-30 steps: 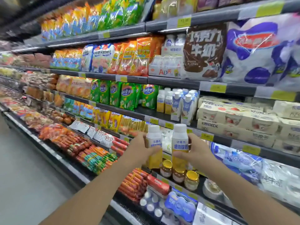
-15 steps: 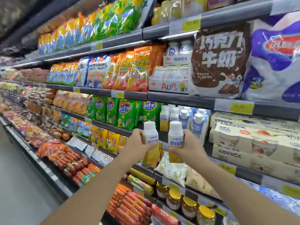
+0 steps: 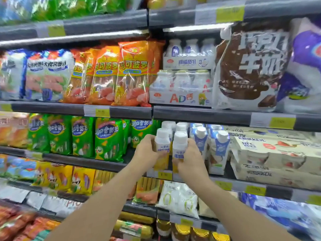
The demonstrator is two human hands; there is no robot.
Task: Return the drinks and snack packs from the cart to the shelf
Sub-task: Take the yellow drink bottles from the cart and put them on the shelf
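My left hand (image 3: 146, 150) grips a white-capped drink bottle with a yellow lower half (image 3: 162, 146). My right hand (image 3: 190, 157) grips a second matching bottle (image 3: 179, 148) right beside it. Both bottles stand upright at the front edge of the middle shelf (image 3: 243, 186), just in front of a row of like bottles (image 3: 181, 126). Whether their bases touch the shelf is hidden by my hands. The cart is out of view.
Blue-and-white drink cartons (image 3: 217, 148) stand right of the bottles, cream multipack boxes (image 3: 271, 153) farther right. Green snack packs (image 3: 107, 138) fill the shelf to the left. Orange sausage packs (image 3: 121, 72) and milk-drink multipacks (image 3: 182, 86) sit one shelf above.
Both hands have carried the two bottles up and forward from the lower shelf level to the middle shelf's bottle row. The view has moved closer to the shelves.
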